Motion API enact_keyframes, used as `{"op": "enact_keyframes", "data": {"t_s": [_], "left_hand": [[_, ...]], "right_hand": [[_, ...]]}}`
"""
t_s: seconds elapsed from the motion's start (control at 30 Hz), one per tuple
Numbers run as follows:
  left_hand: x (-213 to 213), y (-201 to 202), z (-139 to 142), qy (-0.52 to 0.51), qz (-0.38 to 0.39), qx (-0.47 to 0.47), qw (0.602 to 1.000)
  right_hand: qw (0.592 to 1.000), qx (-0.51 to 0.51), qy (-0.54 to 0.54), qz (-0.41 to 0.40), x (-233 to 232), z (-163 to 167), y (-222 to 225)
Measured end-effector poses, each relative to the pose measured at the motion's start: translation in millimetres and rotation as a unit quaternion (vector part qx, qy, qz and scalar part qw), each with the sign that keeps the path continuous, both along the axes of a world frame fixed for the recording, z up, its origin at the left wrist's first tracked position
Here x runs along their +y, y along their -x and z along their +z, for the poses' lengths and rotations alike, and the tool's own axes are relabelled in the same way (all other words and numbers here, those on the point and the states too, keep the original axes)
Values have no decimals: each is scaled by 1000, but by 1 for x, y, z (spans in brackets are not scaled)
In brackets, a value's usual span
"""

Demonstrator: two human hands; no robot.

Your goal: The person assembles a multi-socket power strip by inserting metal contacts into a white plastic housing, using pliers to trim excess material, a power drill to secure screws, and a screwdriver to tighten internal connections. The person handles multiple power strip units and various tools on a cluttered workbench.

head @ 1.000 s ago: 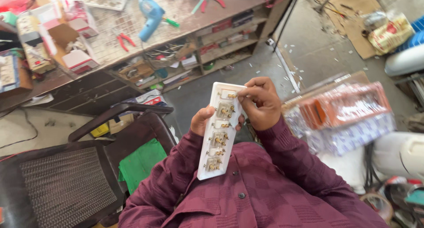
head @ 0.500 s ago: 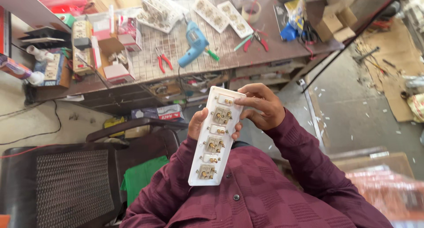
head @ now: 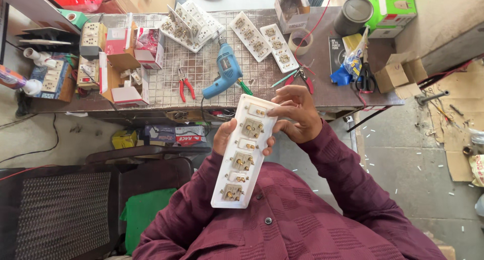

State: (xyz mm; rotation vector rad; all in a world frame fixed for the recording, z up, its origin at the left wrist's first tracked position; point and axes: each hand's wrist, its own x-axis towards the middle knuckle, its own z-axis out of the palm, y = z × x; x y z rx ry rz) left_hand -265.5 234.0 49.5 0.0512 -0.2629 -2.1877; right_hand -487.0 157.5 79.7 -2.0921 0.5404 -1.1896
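A long white switchboard plate [head: 244, 151] with several brass-contact socket and switch modules faces me, held upright over my lap. My left hand [head: 225, 137] grips it from behind and the left side, fingertips wrapping its right edge. My right hand [head: 296, 113] pinches the plate's upper right corner with bent fingers. Both arms wear maroon sleeves.
A tiled workbench [head: 201, 68] lies ahead with a blue power drill [head: 225, 71], red pliers [head: 185, 87], several more white plates [head: 262, 41], cardboard boxes [head: 118, 76], a tape roll [head: 301, 40] and scissors [head: 365, 78]. A black mesh chair [head: 60, 209] stands at my left.
The view has swung so the workbench is now squarely ahead. The plate has stayed in both hands, nearly unmoved relative to my body.
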Motion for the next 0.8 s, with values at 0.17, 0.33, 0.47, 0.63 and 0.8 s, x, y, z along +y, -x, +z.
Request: {"op": "enact_keyframes", "data": {"t_s": [0.17, 0.33, 0.47, 0.63, 0.8], "left_hand": [[-32, 0, -2, 4, 12, -22, 1000], [-58, -4, -9, -20, 19, -7, 1000], [-78, -16, -14, -32, 23, -8, 999], [-118, -37, -18, -26, 3, -42, 999], [-165, -67, -14, 1, -29, -15, 999]], "right_hand": [[1000, -23, 1, 8, -37, -6, -3], [1000, 7, -5, 0, -65, -10, -9], [999, 41, -9, -15, -88, -12, -15], [999, 18, 38, -22, -124, -11, -33], [999, 13, -23, -20, -158, -4, -63]]}}
